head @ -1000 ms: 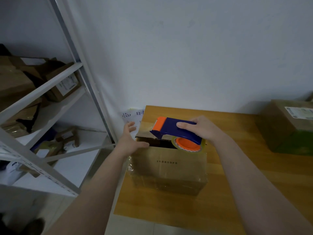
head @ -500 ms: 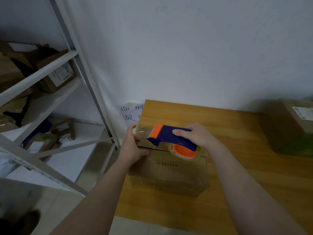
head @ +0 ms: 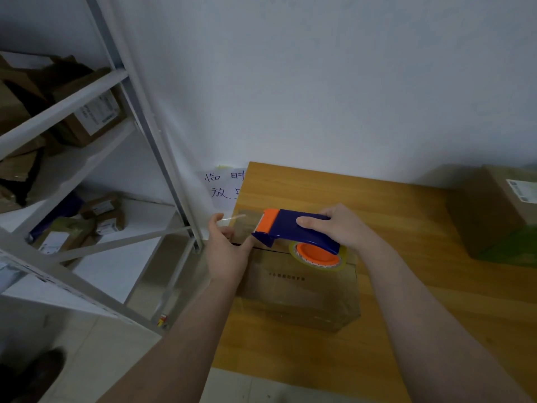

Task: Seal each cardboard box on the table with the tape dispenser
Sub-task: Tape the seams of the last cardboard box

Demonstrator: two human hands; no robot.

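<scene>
Right grip (head: 334,228) curls round the tape dispenser (head: 287,228), hiding its handle; left grip (head: 226,254) pinches a barely visible tape strip (head: 236,217); the cardboard box (head: 299,289) sits under both grips.

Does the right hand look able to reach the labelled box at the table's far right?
Probably: bare tabletop lies between the right hand and the labelled box, but that hand grips the tape dispenser.

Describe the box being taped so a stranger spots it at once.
Start at the wooden table against the wall. At its left edge, beside the metal shelving, sits the cardboard box. Unlike the labelled box at the far right, it has a blue-and-orange tape dispenser on top, held by the right hand, and the left hand at its corner.
</scene>
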